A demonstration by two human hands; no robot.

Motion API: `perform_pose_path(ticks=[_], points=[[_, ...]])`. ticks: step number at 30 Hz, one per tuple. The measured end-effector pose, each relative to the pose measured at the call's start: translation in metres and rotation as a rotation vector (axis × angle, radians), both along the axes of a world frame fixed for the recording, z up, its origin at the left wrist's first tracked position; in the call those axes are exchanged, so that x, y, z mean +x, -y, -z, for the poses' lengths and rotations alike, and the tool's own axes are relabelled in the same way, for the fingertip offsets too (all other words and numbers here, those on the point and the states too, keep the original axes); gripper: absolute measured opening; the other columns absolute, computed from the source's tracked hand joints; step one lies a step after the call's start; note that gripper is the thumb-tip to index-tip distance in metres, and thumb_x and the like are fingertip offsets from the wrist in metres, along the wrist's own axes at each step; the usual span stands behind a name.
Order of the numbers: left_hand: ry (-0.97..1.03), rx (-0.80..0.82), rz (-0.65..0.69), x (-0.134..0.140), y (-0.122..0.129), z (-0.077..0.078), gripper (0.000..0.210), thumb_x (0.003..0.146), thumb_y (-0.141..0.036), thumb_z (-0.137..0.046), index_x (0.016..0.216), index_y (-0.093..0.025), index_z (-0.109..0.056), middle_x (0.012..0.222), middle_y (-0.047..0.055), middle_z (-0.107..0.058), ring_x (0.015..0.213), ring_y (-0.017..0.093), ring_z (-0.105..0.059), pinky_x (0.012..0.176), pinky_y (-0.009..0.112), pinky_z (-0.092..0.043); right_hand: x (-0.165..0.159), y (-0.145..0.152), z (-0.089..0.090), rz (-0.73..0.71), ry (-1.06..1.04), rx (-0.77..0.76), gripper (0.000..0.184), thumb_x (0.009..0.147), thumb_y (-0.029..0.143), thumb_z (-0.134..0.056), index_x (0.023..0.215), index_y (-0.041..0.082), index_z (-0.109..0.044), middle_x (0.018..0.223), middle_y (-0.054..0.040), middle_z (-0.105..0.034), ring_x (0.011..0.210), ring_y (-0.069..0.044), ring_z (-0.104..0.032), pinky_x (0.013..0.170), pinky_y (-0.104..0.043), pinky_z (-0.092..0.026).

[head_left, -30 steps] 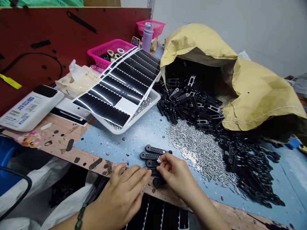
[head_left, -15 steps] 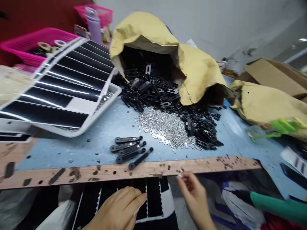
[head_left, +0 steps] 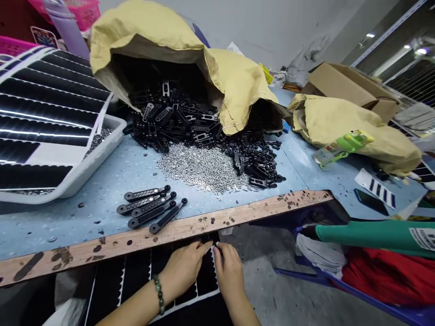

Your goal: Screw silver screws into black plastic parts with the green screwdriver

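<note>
My left hand (head_left: 185, 267), with a beaded bracelet (head_left: 159, 294) on the wrist, has its thumb and fingers pinched at the upper right edge of a sheet of black strips (head_left: 181, 296). The sheet lies low below the table edge, with white scalloped lines between its strips. My right hand (head_left: 229, 271) meets the left there, its fingertips closed on the same edge. Any small piece between the fingertips is too hidden to make out. Just beyond the hands, several black arm-shaped parts (head_left: 144, 212) with round ends lie on the table.
Small silver metal pieces (head_left: 207, 170) and black plastic parts (head_left: 183, 117) are heaped before yellow sacks (head_left: 244, 86). Left stands a grey tray (head_left: 112, 140) under another black-strip sheet (head_left: 54, 113). A wooden edge (head_left: 210, 222) borders the table. Right are a bottle (head_left: 343, 145), a phone (head_left: 370, 201) and a green-wrapped bar (head_left: 367, 235).
The view has swung to the right. My right hand has come over to the left hand, and their fingertips now meet at the sheet's edge; before, they were apart.
</note>
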State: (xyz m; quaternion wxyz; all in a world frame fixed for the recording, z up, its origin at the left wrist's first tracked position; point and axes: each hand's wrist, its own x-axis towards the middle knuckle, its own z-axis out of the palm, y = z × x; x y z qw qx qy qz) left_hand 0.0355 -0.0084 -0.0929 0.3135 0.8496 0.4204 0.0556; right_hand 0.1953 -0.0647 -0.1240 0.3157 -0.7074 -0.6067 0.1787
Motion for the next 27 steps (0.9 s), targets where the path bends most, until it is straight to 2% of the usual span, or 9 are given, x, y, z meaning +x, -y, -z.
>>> perform_pose_path(ticks=[5,7,10,12,16,19,22,25,27], points=[[0.059,-0.055,-0.1,-0.005,0.004,-0.006,0.041,0.092,-0.018,-0.038,0.131,-0.024,-0.05,0.102,0.009,-0.065,0.089,0.023,-0.066,0.078,0.036,-0.052,0.033,0.002,-0.019,0.185,-0.115,0.001,0.033,0.097,0.037,-0.038,0.079,0.02,-0.061,0.074,-0.0067,-0.066,0.069,-0.021,-0.063,0.061,-0.03,-0.051],[0.227,-0.272,-0.172,-0.004,0.006,-0.018,0.034,0.095,-0.03,-0.037,0.121,-0.02,-0.057,0.099,0.008,-0.066,0.088,0.022,-0.066,0.079,0.035,-0.052,0.036,0.002,-0.034,0.217,-0.076,0.101,0.025,0.095,0.034,-0.043,0.083,0.02,-0.061,0.079,-0.0075,-0.066,0.073,-0.022,-0.064,0.064,-0.031,-0.052],[0.634,-0.856,-0.287,0.0,0.007,-0.042,0.049,0.095,-0.051,-0.032,0.097,-0.016,-0.065,0.091,0.008,-0.068,0.084,0.021,-0.065,0.072,0.032,-0.053,0.02,-0.004,-0.056,-0.043,0.066,0.327,0.006,0.089,0.026,-0.055,0.09,0.022,-0.06,0.083,-0.006,-0.065,0.079,-0.022,-0.062,0.078,-0.037,-0.05],[0.804,-1.037,-0.402,0.0,0.006,-0.057,0.051,0.091,-0.058,-0.039,0.092,-0.015,-0.066,0.089,0.007,-0.068,0.083,0.02,-0.064,0.072,0.03,-0.053,0.002,-0.011,-0.068,-0.251,0.116,0.418,0.016,0.083,0.032,-0.064,0.096,0.023,-0.059,0.084,-0.0052,-0.064,0.081,-0.023,-0.062,0.089,-0.045,-0.045],[0.833,-0.763,-0.537,-0.018,-0.001,-0.074,0.039,0.088,-0.052,-0.05,0.099,-0.019,-0.068,0.09,0.004,-0.07,0.08,0.019,-0.064,0.07,0.03,-0.054,-0.02,-0.032,-0.09,-0.429,-0.01,0.386,0.051,0.084,0.064,-0.047,0.113,0.024,-0.056,0.101,-0.0107,-0.06,0.095,-0.03,-0.059,0.095,-0.054,-0.041],[0.68,-0.323,-0.415,-0.041,-0.005,-0.083,0.035,0.095,-0.041,-0.039,0.115,-0.027,-0.064,0.101,0.004,-0.071,0.09,0.022,-0.066,0.072,0.032,-0.057,-0.024,-0.054,-0.111,-0.42,-0.125,0.227,0.034,0.089,0.045,-0.051,0.117,0.025,-0.053,0.11,-0.0115,-0.054,0.094,-0.026,-0.059,0.079,-0.039,-0.052],[0.476,0.052,-0.314,-0.067,-0.006,-0.089,0.041,0.095,-0.026,-0.037,0.134,-0.034,-0.048,0.12,0.002,-0.065,0.103,0.021,-0.063,0.077,0.031,-0.058,-0.036,-0.078,-0.131,-0.596,-0.199,0.054,0.022,0.084,0.023,-0.057,0.106,0.024,-0.058,0.109,-0.0101,-0.053,0.084,-0.02,-0.059,0.071,-0.032,-0.053],[0.42,0.141,-0.348,-0.094,-0.007,-0.089,0.047,0.095,-0.019,-0.038,0.139,-0.035,-0.04,0.128,0.0,-0.059,0.109,0.021,-0.061,0.082,0.031,-0.057,-0.055,-0.1,-0.141,-0.763,-0.321,-0.012,0.011,0.085,0.017,-0.052,0.083,0.023,-0.061,0.094,-0.0058,-0.053,0.077,-0.017,-0.057,0.067,-0.028,-0.05],[0.408,0.168,-0.485,-0.114,-0.008,-0.086,0.046,0.096,-0.018,-0.035,0.139,-0.033,-0.039,0.13,0.0,-0.058,0.11,0.02,-0.06,0.085,0.031,-0.056,-0.067,-0.115,-0.14,-0.683,-0.406,-0.052,0.011,0.085,0.02,-0.054,0.076,0.022,-0.06,0.089,-0.0045,-0.052,0.074,-0.016,-0.055,0.061,-0.026,-0.048]])
